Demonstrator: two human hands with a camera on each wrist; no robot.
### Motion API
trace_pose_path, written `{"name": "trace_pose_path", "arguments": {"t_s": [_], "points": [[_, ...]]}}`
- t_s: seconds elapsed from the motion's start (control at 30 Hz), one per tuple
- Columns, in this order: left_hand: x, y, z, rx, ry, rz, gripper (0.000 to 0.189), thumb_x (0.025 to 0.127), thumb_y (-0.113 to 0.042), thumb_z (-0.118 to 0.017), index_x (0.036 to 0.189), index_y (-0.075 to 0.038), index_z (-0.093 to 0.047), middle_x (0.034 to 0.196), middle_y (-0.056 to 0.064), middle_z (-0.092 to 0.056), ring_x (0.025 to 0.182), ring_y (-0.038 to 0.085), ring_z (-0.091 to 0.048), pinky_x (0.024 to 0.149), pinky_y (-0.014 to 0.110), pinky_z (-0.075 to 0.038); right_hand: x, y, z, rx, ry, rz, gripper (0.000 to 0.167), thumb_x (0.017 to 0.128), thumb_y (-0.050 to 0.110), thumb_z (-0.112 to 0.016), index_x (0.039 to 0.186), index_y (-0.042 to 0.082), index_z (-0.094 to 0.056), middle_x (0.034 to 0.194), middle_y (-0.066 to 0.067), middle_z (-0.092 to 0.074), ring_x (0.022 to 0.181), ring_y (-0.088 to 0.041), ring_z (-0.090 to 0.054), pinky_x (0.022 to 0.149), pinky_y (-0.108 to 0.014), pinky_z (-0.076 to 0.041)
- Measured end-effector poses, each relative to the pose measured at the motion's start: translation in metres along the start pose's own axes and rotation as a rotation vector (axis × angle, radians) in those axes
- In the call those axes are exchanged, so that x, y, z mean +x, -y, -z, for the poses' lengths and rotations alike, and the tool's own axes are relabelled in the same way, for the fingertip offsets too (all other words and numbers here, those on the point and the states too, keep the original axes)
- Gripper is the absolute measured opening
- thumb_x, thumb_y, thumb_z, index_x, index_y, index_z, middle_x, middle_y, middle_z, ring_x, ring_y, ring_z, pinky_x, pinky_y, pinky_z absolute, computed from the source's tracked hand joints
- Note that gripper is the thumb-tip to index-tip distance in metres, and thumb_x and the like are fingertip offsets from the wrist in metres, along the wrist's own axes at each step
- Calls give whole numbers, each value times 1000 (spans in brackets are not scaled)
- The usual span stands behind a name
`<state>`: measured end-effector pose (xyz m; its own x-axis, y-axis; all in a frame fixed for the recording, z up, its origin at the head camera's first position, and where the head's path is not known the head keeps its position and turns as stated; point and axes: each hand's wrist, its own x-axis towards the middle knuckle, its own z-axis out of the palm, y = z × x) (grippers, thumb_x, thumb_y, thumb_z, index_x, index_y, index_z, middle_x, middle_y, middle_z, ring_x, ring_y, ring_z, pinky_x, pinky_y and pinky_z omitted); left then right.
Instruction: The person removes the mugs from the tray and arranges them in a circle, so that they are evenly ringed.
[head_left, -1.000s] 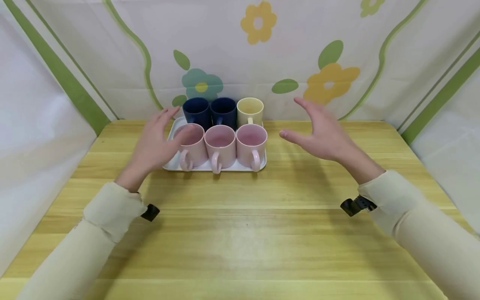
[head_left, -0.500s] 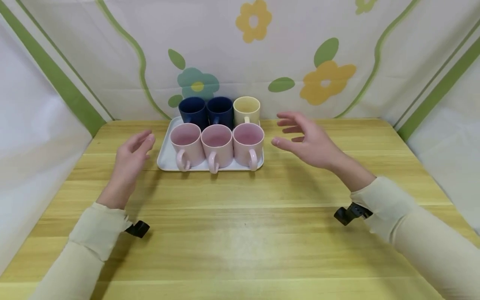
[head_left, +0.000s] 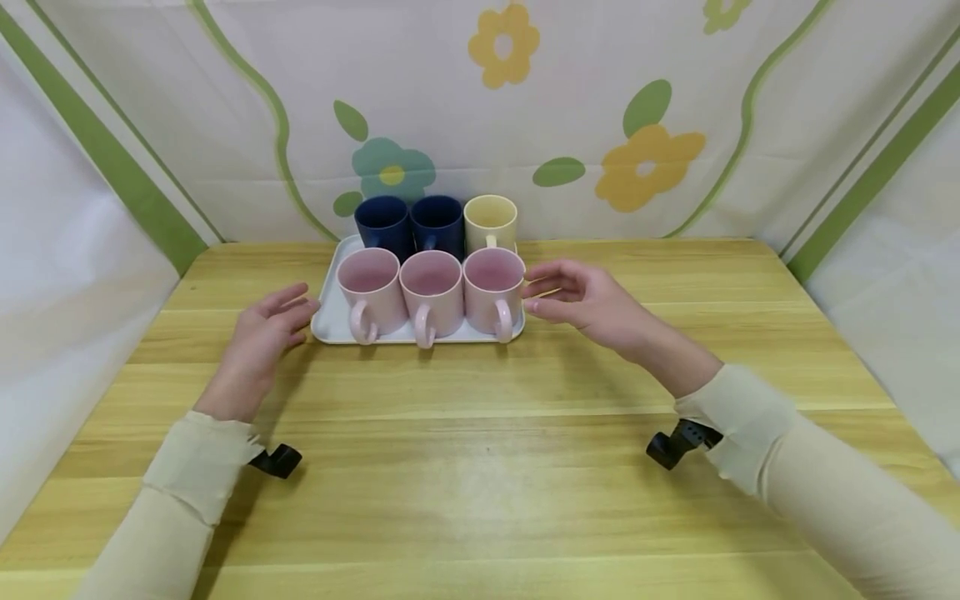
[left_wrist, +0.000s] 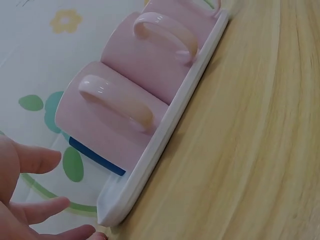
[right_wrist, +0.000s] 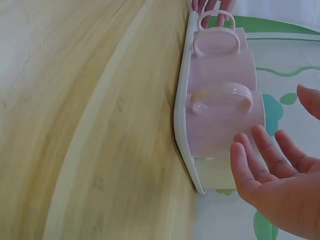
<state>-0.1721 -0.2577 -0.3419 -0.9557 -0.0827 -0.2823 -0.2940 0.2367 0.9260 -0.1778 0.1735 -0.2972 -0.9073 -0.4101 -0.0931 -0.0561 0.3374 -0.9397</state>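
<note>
A white tray (head_left: pixel 330 321) at the back of the table carries two rows of mugs. Three pink mugs stand in front: left (head_left: pixel 378 304), middle (head_left: pixel 442 308) and right (head_left: pixel 482 304), their handles facing me. Behind them are two navy mugs (head_left: pixel 386 229) (head_left: pixel 441 227) and a pale yellow mug (head_left: pixel 491 218). My left hand (head_left: pixel 258 337) is at the tray's left end, fingers loosely bent and holding nothing. On the other side, my right hand (head_left: pixel 596 304) has its fingertips close beside the right pink mug; the head view leaves contact unclear, while the right wrist view shows its fingers spread.
The wooden table (head_left: pixel 480 475) stretches in front of the tray and to both sides. A white curtain (head_left: pixel 585 75) with printed flowers hangs right behind the mugs, and more white cloth borders the table at left and right.
My left hand has dropped from above the left pink mug to beside the tray's left end. The right hand has moved left, closer to the right pink mug and the tray.
</note>
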Motion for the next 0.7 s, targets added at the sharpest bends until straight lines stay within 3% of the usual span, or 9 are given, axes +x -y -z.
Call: {"name": "trace_pose_path", "arguments": {"t_s": [0.23, 0.43, 0.57, 0.7], "points": [[5, 7, 2, 67, 15, 12, 78, 106, -42, -63, 170, -16, -26, 175, 13, -30, 118, -3, -49, 96, 17, -46, 5, -3, -9, 91, 33, -89, 41, 101, 17, -72, 139, 6, -61, 137, -15, -66, 119, -21, -67, 109, -50, -55], [13, 11, 4, 117, -15, 1, 77, 104, -34, -68, 169, -14, -31, 174, 14, -32, 110, -5, -48, 89, 15, -48, 11, -3, -16, 166, 37, -147, 40, 100, 14, -73, 136, 3, -63, 128, -8, -69, 114, -18, -68, 112, -52, -53], [18, 14, 4, 160, 22, -5, 78, 103, -30, -70, 169, -14, -31, 172, 14, -35, 114, -2, -50, 89, 15, -47, 13, -5, -19, 205, 26, -173, 38, 99, 9, -72, 135, -1, -63, 122, -5, -72, 109, -15, -70, 109, -50, -55], [18, 17, 2, 211, 56, -6, 81, 102, -26, -73, 169, -14, -30, 170, 17, -39, 127, 10, -51, 91, 13, -45, 14, -8, -21, 239, 24, -189, 34, 99, 7, -71, 131, -2, -64, 123, -5, -71, 107, -15, -70, 111, -52, -53]]}}
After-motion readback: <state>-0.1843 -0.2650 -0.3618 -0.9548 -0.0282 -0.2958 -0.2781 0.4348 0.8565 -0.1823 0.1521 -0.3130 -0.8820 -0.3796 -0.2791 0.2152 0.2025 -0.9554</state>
